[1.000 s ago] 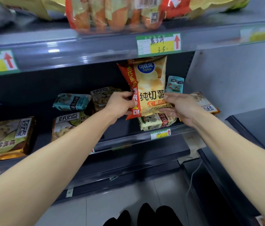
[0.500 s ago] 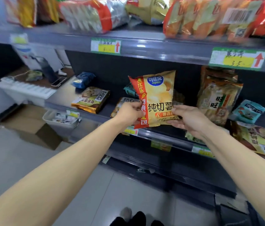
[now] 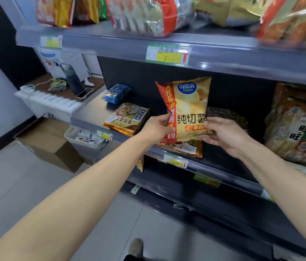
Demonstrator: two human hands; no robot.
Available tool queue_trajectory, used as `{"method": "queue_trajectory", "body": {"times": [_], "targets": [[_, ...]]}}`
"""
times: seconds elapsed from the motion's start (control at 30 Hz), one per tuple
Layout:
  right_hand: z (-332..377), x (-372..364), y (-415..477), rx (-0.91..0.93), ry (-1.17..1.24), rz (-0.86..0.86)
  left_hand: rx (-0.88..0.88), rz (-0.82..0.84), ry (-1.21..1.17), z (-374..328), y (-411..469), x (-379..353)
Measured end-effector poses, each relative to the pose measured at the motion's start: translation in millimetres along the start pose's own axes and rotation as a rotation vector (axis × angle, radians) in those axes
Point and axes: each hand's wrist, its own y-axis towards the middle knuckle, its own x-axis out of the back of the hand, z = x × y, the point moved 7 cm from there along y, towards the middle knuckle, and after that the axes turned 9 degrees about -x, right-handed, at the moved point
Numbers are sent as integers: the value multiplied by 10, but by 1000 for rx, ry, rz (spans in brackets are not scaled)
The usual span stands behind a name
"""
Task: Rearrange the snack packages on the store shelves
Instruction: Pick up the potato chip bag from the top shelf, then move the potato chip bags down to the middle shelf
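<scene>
A yellow and red chip bag (image 3: 187, 108) is held upright in front of the middle shelf (image 3: 92, 122). My left hand (image 3: 156, 129) pinches its lower left edge and my right hand (image 3: 221, 134) grips its lower right corner. Behind and below the bag lie a gold snack pack (image 3: 184, 147) and a dark pack (image 3: 223, 114). Further left on the shelf lies a green and gold pack (image 3: 127, 118), with a blue pack (image 3: 117, 93) behind it. A large tan rice cracker bag (image 3: 295, 125) stands at the right.
The top shelf (image 3: 110, 42) holds several large red and yellow bags. Left of the shelving are a white basket (image 3: 80, 140), a cardboard box (image 3: 48, 144) on the floor, and a desk with a phone (image 3: 84, 93) and a bottle (image 3: 72, 80).
My view has swung left along the shelving while both hands carry the chip bag that way. The grip on the bag is the same.
</scene>
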Motion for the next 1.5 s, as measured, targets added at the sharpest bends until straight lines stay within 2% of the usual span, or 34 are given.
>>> {"method": "queue_trajectory", "body": {"times": [0.47,0.67,0.9,1.1,1.27,1.4,1.5], "targets": [[196,-1538,846,-20,102,-3,-15,93,-47,626,765,1526],[467,-1992,997,15,87,47,-11,55,-38,640,981,2078],[609,-2279,1293,64,-6,99,-18,-21,-76,706,1090,2324],[697,-2402,1621,78,-46,14,-61,-46,-134,742,1445,2419],[830,-2489,2006,134,-50,-85,-174,40,-83,770,1986,2500],[871,-2580,2323,166,-78,-152,-213,128,-174,905,2407,2511],[862,-2641,2512,159,-106,-220,-231,139,-159,1033,2692,2529]]}}
